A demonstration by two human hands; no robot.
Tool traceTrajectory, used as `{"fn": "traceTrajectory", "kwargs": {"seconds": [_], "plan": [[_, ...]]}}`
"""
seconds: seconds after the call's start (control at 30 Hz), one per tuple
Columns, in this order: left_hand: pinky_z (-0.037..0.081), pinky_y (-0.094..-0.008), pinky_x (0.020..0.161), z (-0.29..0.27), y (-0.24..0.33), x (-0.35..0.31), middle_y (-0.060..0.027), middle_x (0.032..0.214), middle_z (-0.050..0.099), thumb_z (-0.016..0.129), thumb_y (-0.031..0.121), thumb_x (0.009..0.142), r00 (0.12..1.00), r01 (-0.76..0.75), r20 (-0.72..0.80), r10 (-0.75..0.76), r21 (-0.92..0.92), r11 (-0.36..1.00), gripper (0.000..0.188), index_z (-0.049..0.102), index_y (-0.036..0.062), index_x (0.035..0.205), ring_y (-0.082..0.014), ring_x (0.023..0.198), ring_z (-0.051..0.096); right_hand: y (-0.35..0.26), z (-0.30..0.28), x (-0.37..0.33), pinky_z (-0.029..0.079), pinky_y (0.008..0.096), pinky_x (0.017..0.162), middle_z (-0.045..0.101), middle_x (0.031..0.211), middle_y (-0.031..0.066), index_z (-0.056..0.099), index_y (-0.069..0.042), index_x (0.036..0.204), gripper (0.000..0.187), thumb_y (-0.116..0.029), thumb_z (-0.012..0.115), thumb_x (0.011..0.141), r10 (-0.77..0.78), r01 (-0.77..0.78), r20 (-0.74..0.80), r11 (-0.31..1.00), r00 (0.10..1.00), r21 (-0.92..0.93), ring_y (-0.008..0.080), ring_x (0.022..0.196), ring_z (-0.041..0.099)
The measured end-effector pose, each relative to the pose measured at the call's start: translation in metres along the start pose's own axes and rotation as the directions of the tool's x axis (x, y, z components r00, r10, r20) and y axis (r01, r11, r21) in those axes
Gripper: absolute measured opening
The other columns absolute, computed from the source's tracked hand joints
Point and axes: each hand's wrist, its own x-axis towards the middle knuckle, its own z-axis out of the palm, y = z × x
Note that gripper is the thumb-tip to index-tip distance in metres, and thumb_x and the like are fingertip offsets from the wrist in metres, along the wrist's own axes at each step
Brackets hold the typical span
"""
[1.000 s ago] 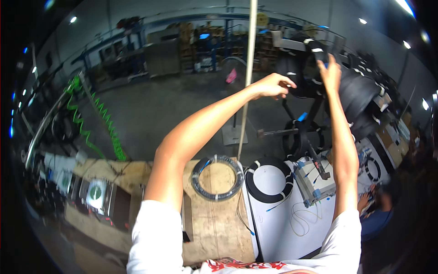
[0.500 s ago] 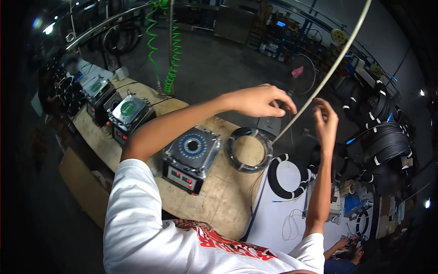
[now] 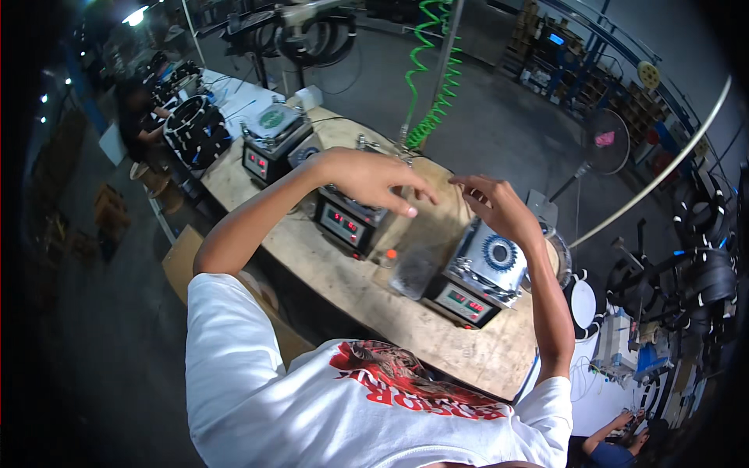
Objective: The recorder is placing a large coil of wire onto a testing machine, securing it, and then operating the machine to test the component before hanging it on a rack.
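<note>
Both of my hands hang raised over the wooden bench (image 3: 499,355), between two metal box machines. My left hand (image 3: 374,181) has its thumb and fingers apart and holds nothing; it partly covers the middle machine (image 3: 343,225), whose front panel has red lit digits. My right hand (image 3: 499,204) is empty too, with loosely bent, spread fingers, above the back of the right-hand machine (image 3: 499,253) with its dark toothed ring on top. Below and between the hands are a small orange-capped bottle (image 3: 389,258) and a clear plastic container (image 3: 412,274).
Another machine (image 3: 273,132) with a green disc stands farther left. Green coiled hoses (image 3: 433,117) hang behind the bench. At right are a pale slanting tube (image 3: 663,168), a cable coil (image 3: 563,261) partly behind my forearm, and black coils (image 3: 706,273). Co-workers sit at far left and lower right.
My view has turned left, so the bench and machines sit farther right. My hands have gone from above the cable coil to above the gap between two machines, still empty.
</note>
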Motion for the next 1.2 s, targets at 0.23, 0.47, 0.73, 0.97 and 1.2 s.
{"fn": "traceTrajectory", "kwargs": {"seconds": [0.23, 0.47, 0.73, 0.97, 1.2], "plan": [[0.049, -0.0384, 0.094, 0.016, -0.086, -0.14, -0.0156, 0.129, 0.06, 0.06, 0.035, 0.098, 0.99, 0.133, -0.048, -0.133, 0.004, 0.991, 0.053, 0.047, 0.0098, 0.143, -0.0283, 0.108, 0.063, -0.068, 0.087, 0.1, 0.053, 0.0354, 0.075, 0.07, 0.099, 0.0146, 0.062, -0.008, 0.13, 0.043, 0.001, 0.06, 0.088, -0.183, 0.17, 0.18, 0.982, 0.966, 0.086, 0.0213, 0.078, 0.064], [0.052, -0.0378, 0.088, 0.034, -0.109, -0.269, -0.0163, 0.126, 0.06, 0.062, 0.033, 0.097, 0.835, 0.478, -0.239, -0.495, -0.129, 0.869, 0.051, 0.05, 0.0108, 0.142, -0.0251, 0.099, 0.066, -0.112, 0.145, 0.178, 0.051, 0.0386, 0.071, 0.07, 0.099, 0.0188, 0.062, -0.003, 0.123, 0.036, 0.004, 0.059, 0.088, -0.434, 0.386, 0.261, 0.897, 0.862, 0.217, 0.0287, 0.076, 0.066], [0.052, -0.0382, 0.088, 0.063, -0.235, -0.395, -0.0182, 0.118, 0.063, 0.065, 0.028, 0.093, 0.614, 0.738, -0.347, -0.709, -0.066, 0.671, 0.053, 0.05, 0.0117, 0.141, -0.0302, 0.098, 0.066, -0.127, 0.221, 0.238, 0.048, 0.0281, 0.068, 0.058, 0.078, 0.007, 0.061, -0.004, 0.125, 0.048, 0.012, 0.058, 0.08, -0.47, 0.358, 0.305, 0.863, 0.828, 0.357, 0.0108, 0.071, 0.054], [0.045, -0.0408, 0.104, 0.035, -0.434, -0.473, -0.0217, 0.135, 0.055, 0.073, 0.019, 0.082, 0.517, 0.836, -0.355, -0.779, 0.016, 0.548, 0.069, 0.045, 0.0043, 0.143, -0.0359, 0.124, 0.054, -0.127, 0.288, 0.323, 0.05, 0.0269, 0.069, 0.061, 0.081, 0.0047, 0.06, -0.007, 0.128, 0.05, 0.012, 0.057, 0.082, -0.394, 0.274, 0.35, 0.897, 0.85, 0.346, 0.009, 0.074, 0.056], [0.041, -0.0392, 0.109, 0.008, -0.645, -0.564, -0.0243, 0.14, 0.05, 0.07, 0.007, 0.075, 0.256, 0.89, -0.654, -0.712, -0.128, 0.438, 0.079, 0.037, 0.0023, 0.147, -0.0367, 0.131, 0.048, -0.157, 0.386, 0.455, 0.052, 0.0347, 0.074, 0.067, 0.084, 0.0142, 0.064, -0.004, 0.121, 0.042, 0.008, 0.057, 0.081, -0.314, 0.171, 0.344, 0.906, 0.885, 0.386, 0.0212, 0.076, 0.063]]}}
